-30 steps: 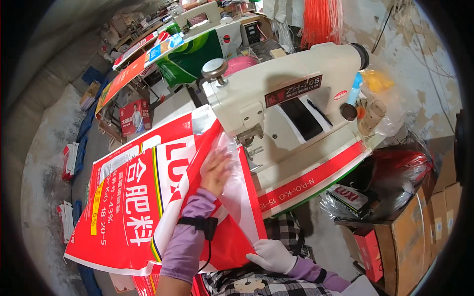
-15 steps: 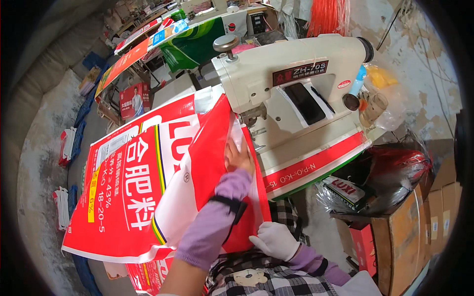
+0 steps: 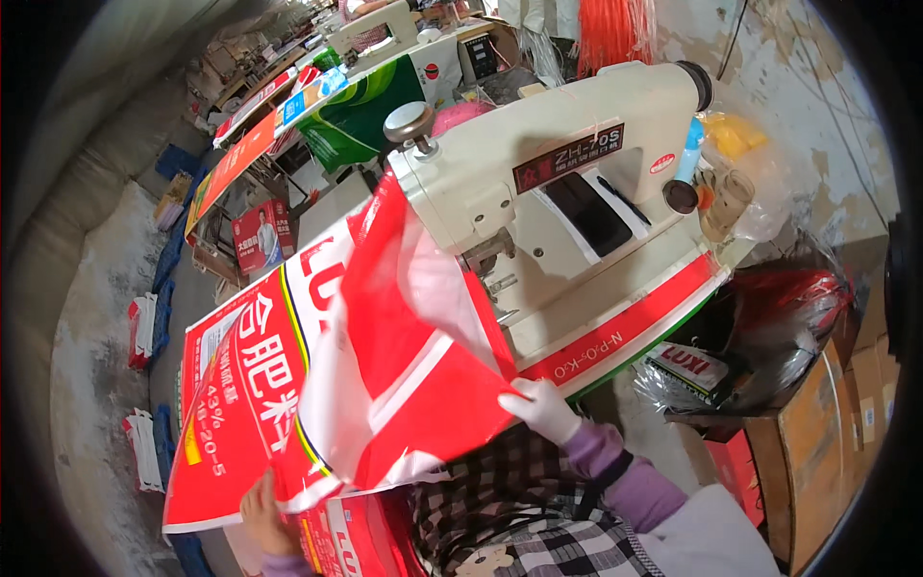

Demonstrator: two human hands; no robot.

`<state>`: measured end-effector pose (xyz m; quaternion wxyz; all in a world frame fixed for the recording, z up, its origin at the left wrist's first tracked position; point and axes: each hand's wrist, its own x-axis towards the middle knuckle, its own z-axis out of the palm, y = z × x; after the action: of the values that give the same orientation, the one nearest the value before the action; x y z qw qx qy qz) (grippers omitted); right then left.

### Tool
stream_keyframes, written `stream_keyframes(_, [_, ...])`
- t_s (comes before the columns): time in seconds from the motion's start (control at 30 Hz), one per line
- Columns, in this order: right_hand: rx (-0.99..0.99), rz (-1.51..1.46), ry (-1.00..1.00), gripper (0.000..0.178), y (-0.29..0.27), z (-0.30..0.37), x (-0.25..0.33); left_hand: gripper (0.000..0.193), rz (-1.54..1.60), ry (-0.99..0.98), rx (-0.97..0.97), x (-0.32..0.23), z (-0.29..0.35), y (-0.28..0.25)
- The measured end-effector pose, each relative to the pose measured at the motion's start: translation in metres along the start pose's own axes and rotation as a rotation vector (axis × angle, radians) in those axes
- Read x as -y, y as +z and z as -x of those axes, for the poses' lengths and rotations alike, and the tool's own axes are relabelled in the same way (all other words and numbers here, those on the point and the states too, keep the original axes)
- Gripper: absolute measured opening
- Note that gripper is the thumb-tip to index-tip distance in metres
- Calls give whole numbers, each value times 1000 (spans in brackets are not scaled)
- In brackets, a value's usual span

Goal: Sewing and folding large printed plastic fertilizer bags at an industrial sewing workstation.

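A large red and white printed woven sack (image 3: 236,385) lies spread left of a cream industrial sewing machine (image 3: 452,192). One part of it is raised and folded over, its upper tip beside the machine head. My right hand (image 3: 543,409), in a white glove, pinches a corner of this sack just in front of the machine bed. At the sack's near edge, lower left, my bare left hand (image 3: 261,510) has its fingers closed on the edge. More red and white sacks (image 3: 356,534) show beneath, close to my checked apron.
A black phone (image 3: 586,216) and a pen (image 3: 623,200) lie on the machine bed. Cardboard boxes (image 3: 812,462) stand at right under plastic-wrapped material. Behind are a table with a green sack (image 3: 365,106) and hanging red strands (image 3: 615,34).
My left hand has left the sack beside the machine and gone to its near edge, lower left. My right hand has risen with the corner, and the sack has buckled into a raised fold.
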<state>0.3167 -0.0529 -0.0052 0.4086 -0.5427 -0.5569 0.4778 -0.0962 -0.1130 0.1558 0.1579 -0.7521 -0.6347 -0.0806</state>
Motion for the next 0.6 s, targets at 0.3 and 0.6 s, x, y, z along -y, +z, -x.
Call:
stream_keyframes(0.3, [68, 589, -712, 13, 121, -18, 5, 40, -298, -70, 173, 164, -49, 205])
stream_keyframes(0.6, [648, 301, -688, 30, 170, 13, 110, 57, 1366, -1456, -227, 269, 132, 175])
